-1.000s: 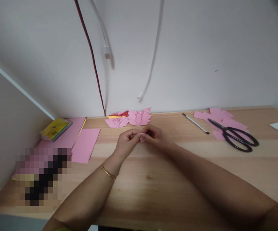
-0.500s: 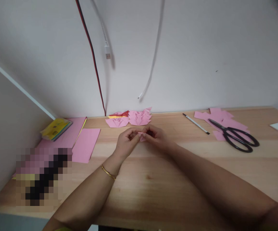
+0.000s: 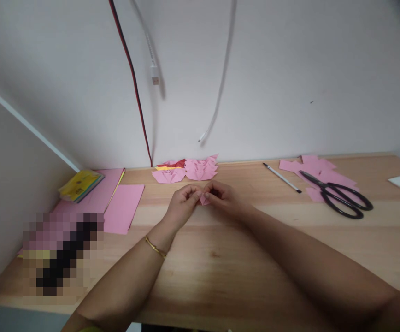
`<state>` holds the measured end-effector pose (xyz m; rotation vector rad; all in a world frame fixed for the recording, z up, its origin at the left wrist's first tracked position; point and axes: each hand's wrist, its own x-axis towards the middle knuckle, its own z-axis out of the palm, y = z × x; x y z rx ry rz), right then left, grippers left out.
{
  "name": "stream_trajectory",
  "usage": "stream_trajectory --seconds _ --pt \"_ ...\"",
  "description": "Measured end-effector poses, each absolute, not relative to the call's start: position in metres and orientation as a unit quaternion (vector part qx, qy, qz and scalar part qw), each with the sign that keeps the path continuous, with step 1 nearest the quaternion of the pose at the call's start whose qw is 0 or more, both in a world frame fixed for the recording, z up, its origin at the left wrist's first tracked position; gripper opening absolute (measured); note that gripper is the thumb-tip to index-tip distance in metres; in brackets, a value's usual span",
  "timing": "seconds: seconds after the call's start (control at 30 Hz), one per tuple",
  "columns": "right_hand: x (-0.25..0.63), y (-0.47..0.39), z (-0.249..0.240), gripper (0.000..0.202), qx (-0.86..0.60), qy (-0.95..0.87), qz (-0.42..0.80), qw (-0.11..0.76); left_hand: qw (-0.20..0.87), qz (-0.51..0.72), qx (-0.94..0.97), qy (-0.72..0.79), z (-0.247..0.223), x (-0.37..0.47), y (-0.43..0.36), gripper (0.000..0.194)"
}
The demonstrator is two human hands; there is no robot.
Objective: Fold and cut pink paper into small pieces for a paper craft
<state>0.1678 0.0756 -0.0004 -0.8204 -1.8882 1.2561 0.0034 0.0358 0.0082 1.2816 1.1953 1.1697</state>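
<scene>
Between my fingertips is a small folded piece of pink paper [image 3: 204,199], held a little above the table. My left hand [image 3: 184,203] pinches its left side, thumb toward me. On the other side, my right hand [image 3: 223,197] pinches it too, its thumb close to the left one. Most of the paper is hidden behind my fingers; a pointed pink part shows below the thumbs. Just beyond my hands, several folded pink paper shapes [image 3: 200,169] lie in overlapping rows by the wall, with a red and a yellow one [image 3: 171,165] among them.
Black-handled scissors [image 3: 338,193] rest on pink paper scraps [image 3: 315,166] at the right, beside a white pen [image 3: 283,178]. At the left lie pink sheets [image 3: 124,208] and a yellow pad [image 3: 80,185]. Cables, one with a USB plug [image 3: 155,75], hang against the wall.
My fingertips have shifted slightly on the pink paper, the thumbs a bit further apart. More of its pointed lower part shows now. Everything else stays put.
</scene>
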Motion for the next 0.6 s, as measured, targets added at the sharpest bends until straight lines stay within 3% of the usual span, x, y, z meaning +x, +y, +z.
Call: stream_trajectory --seconds 0.6 --pt "0.170 0.075 0.005 0.026 -0.304 -0.724 0.511 0.349 0.515 0.467 0.533 0.483 0.009 0.002 0.037 0.021"
